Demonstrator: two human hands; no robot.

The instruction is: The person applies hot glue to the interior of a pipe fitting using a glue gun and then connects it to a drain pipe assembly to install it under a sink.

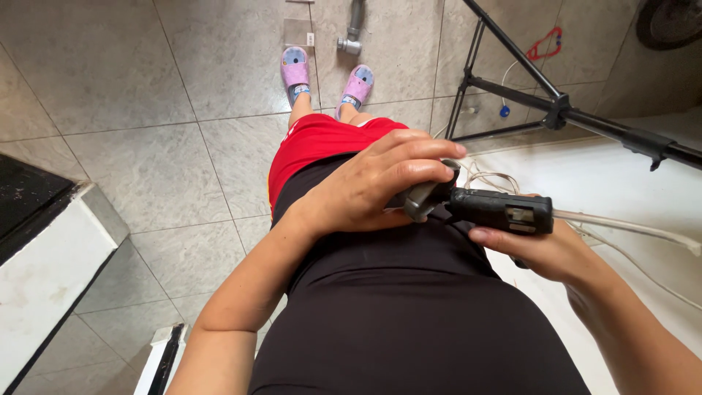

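Observation:
I look down my own body, in a black top and red shorts, to a tiled floor. My right hand (550,252) grips a black glue gun (497,210) from below, with a pale glue stick (621,225) sticking out to the right. My left hand (380,181) reaches across and closes its fingers on the gun's grey nozzle end (425,197). Both hands hold the tool in front of my waist.
A white table surface (607,175) lies to the right with thin wires (493,178) on it. A black tripod (556,110) stands behind it. A white-and-black ledge (51,241) is at the left. My feet in purple slippers (296,72) rest on grey tiles near a pipe (352,29).

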